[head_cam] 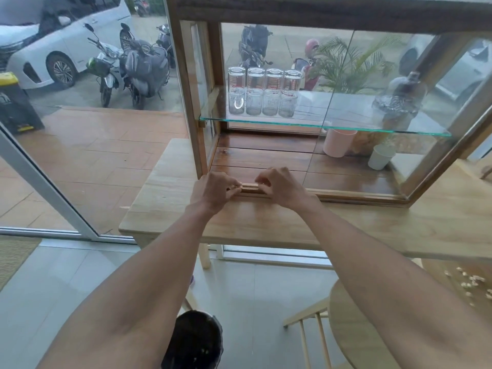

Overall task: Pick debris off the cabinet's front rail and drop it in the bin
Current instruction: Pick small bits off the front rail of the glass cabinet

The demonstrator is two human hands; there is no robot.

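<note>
A wooden glass-fronted cabinet [314, 12] stands on a light wooden table [266, 225]. Its front rail [354, 196] runs along the bottom edge. My left hand [213, 190] rests on the rail's left part, fingertips pinched on a small pale bit of debris [235, 186]. My right hand [279, 186] sits just to the right on the same rail, fingers curled and pinched at the rail; what it holds is hidden. A black bin [194, 339] stands on the floor below, between my forearms.
Inside the cabinet, several upturned glasses [263, 91] stand on a glass shelf [319, 123]; a pink cup [338, 142] and a white cup [379, 155] sit below. A round wooden stool [356, 328] is at lower right, crumbs [471, 283] beyond it. Glass wall on the left.
</note>
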